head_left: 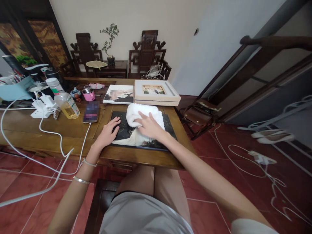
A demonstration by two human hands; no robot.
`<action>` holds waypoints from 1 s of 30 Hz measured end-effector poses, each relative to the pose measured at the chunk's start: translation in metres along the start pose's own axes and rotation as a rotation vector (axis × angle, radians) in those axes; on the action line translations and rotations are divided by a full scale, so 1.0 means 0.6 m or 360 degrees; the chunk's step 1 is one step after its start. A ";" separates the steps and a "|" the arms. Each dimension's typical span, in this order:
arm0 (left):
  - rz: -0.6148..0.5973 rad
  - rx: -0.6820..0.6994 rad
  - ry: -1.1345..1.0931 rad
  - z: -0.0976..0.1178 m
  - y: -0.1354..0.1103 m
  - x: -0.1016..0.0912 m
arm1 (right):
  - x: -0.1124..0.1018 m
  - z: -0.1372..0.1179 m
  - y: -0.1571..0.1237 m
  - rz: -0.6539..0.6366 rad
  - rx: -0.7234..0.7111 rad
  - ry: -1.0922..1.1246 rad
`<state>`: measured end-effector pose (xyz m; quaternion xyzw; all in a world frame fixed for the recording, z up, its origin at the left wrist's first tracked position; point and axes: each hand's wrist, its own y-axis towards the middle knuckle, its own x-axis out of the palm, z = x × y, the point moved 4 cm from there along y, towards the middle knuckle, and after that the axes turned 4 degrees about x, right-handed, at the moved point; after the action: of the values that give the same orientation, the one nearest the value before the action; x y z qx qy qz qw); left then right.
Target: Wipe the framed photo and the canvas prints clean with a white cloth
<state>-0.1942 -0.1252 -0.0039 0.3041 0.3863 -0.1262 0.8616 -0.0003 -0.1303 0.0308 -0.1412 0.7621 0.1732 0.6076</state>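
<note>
A dark picture panel [122, 131] with a pale, dress-like shape on it lies flat on the wooden table. My left hand [107, 132] rests on its left edge with the fingers stretched out, holding nothing. My right hand [150, 126] presses a folded, fluffy white cloth [134, 112] against the panel's upper middle. Some of its fingers are spread over the cloth, and the others curl into it. Cloth and hand hide part of the panel's surface.
Behind the panel lie a white-bordered photo [118, 94] and a framed picture [158, 92]. On the left are a charging phone [91, 112], a bottle of yellow liquid [65, 102], a pink cup [88, 94] and a power strip [42, 105]. White cables hang over the table's front edge.
</note>
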 end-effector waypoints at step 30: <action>-0.0001 -0.0018 -0.0023 0.002 0.001 0.003 | 0.005 -0.061 -0.058 -0.0034 -0.0192 0.0048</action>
<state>-0.1923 -0.1255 -0.0046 0.2983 0.3807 -0.1266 0.8661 -0.0180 -0.1777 0.0320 -0.1883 0.7579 0.2102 0.5882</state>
